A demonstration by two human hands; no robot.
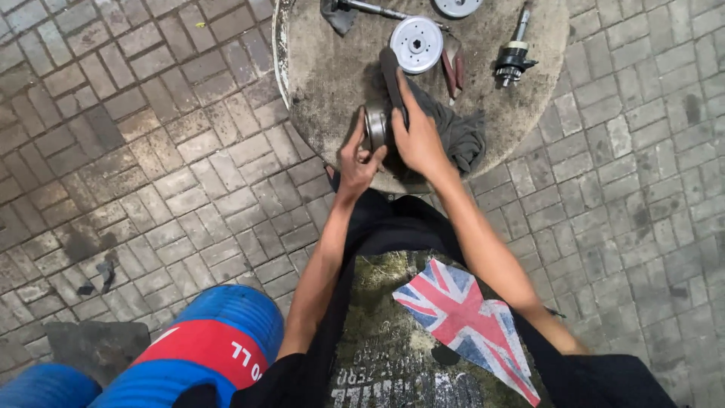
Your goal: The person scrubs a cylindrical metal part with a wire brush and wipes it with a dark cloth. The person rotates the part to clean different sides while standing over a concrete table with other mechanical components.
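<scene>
At the lower left of the frame lie two blue plastic drums (pixel 219 340), the nearer one wrapped by a red band, on grey paving bricks (pixel 151 151). Just left of centre, the person's left hand (pixel 356 162) curls its fingers around the edge of a round grey metal pulley part (pixel 375 125) that stands on its rim at the near edge of a round, stained concrete table (pixel 317 68). Touching the same part from the other side, the right hand (pixel 418 136) presses a dark strip (pixel 391 83) against it, index finger stretched along the strip; the two hands sit close together, both closed on the part. Under and right of the right hand lies a crumpled dark grey rag (pixel 461 136). Higher up, at top centre, rests a flat silver metal disc with a hexagonal centre hole (pixel 416 44), and to its right a short steel shaft with a black collar (pixel 513 57).
</scene>
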